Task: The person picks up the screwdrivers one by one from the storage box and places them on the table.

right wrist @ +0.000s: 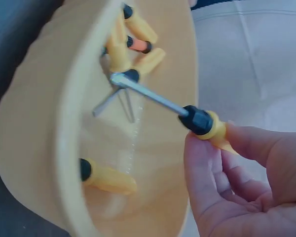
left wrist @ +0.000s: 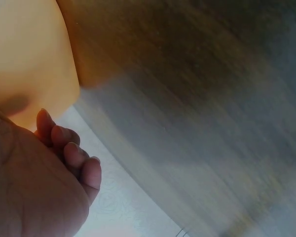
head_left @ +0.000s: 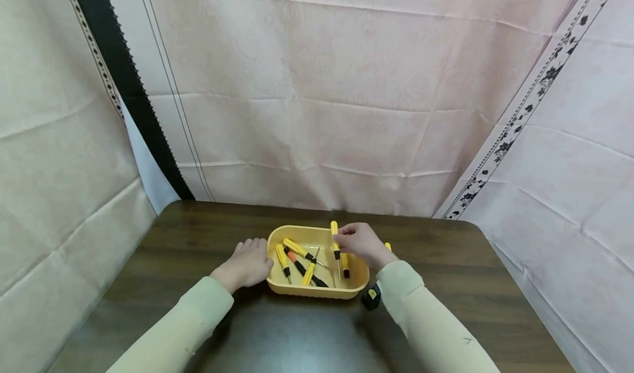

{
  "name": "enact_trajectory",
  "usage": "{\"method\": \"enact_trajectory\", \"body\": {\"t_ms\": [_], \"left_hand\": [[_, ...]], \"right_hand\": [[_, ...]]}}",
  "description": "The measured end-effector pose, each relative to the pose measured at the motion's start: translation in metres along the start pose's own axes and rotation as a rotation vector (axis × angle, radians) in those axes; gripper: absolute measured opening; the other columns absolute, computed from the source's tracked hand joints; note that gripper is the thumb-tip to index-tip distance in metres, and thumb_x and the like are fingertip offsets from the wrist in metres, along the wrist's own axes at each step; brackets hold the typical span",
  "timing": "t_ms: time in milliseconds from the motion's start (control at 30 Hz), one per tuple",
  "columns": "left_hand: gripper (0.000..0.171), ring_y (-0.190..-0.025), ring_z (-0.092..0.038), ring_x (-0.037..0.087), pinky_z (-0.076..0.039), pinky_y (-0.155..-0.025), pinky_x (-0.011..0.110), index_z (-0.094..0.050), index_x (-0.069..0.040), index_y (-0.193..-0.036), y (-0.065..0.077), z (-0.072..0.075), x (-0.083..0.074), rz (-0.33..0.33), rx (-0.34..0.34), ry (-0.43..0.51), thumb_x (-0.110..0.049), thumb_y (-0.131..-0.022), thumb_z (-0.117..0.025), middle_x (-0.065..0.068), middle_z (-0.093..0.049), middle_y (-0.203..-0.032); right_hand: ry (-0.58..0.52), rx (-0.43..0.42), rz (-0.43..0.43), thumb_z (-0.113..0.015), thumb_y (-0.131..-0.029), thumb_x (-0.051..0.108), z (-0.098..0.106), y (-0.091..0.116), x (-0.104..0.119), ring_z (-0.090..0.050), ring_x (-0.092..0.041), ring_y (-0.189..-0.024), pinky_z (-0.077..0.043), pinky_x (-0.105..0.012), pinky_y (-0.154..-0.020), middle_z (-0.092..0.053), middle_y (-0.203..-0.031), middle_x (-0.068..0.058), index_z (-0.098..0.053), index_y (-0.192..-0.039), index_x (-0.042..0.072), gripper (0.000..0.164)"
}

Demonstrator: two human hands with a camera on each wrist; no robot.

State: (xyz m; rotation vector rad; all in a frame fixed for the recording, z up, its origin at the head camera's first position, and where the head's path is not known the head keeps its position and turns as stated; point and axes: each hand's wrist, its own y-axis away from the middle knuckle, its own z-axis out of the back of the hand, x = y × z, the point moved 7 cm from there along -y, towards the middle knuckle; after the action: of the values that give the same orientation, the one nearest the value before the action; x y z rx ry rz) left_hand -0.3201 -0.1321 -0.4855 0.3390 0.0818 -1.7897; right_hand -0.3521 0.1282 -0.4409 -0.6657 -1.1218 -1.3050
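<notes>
My right hand (head_left: 358,242) pinches the yellow-and-black handle of a screwdriver (head_left: 335,240) between thumb and fingers, over the right part of a yellow plastic basket (head_left: 317,291). Its metal shaft points down into the basket in the head view. Inside lie several yellow-handled screwdrivers (head_left: 282,258) and one with an orange-and-black handle (head_left: 297,262). One yellow screwdriver (right wrist: 111,178) lies apart from the cluster, near the right end. My left hand (head_left: 250,260) rests at the basket's left end, its fingers loosely bent beside the outer wall (left wrist: 34,54) in the left wrist view.
The basket stands on a dark brown wooden table (head_left: 198,307). Behind it and at both sides hang pale cloth sheets (head_left: 317,114). Just past the right wrist, a small yellow tip (head_left: 388,246) shows. A black device (head_left: 371,296) sits at that wrist.
</notes>
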Motion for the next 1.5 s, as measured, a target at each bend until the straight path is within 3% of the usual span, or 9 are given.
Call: {"method": "enact_trajectory", "body": {"t_ms": [233,700,1067,1500], "left_hand": [[0.049,-0.097,-0.041,0.024,-0.032,-0.089,0.044,-0.045,0.001,-0.130,-0.001,0.000,0.000,0.001,0.013,-0.005,-0.034,-0.097,-0.043,0.010,-0.050,-0.115],[0.050,-0.100,-0.041,0.025,-0.032,-0.090,0.046,-0.044,0.002,-0.132,-0.002,-0.002,0.001,0.006,0.015,-0.001,-0.033,-0.096,-0.043,0.012,-0.050,-0.120],[0.047,-0.095,-0.040,0.024,-0.032,-0.087,0.044,-0.045,0.001,-0.129,-0.001,0.000,0.001,0.020,0.026,0.012,-0.033,-0.096,-0.042,0.009,-0.050,-0.111],[0.050,-0.096,-0.040,0.025,-0.031,-0.089,0.045,-0.043,0.002,-0.132,0.000,-0.002,0.001,0.026,0.038,0.038,-0.032,-0.096,-0.042,0.010,-0.050,-0.114]], "right_hand": [[-0.078,-0.019,0.013,-0.067,-0.091,0.013,0.014,0.001,0.005,-0.068,-0.028,-0.091,-0.051,-0.043,-0.084,-0.064,-0.107,-0.019,-0.062,-0.112,-0.007,0.029],[-0.103,-0.047,0.024,-0.066,-0.092,0.019,0.049,0.002,0.001,-0.066,-0.029,-0.098,-0.050,-0.041,-0.086,-0.062,-0.114,-0.020,-0.060,-0.121,-0.006,0.038],[-0.029,-0.043,-0.026,-0.064,-0.094,0.025,0.078,0.014,-0.007,-0.064,-0.029,-0.103,-0.046,-0.045,-0.092,-0.061,-0.118,-0.017,-0.058,-0.124,-0.002,0.041],[-0.089,-0.065,-0.064,-0.063,-0.095,0.023,0.110,0.014,-0.051,-0.064,-0.025,-0.102,-0.047,-0.044,-0.091,-0.059,-0.117,-0.019,-0.054,-0.127,-0.007,0.045]]}}
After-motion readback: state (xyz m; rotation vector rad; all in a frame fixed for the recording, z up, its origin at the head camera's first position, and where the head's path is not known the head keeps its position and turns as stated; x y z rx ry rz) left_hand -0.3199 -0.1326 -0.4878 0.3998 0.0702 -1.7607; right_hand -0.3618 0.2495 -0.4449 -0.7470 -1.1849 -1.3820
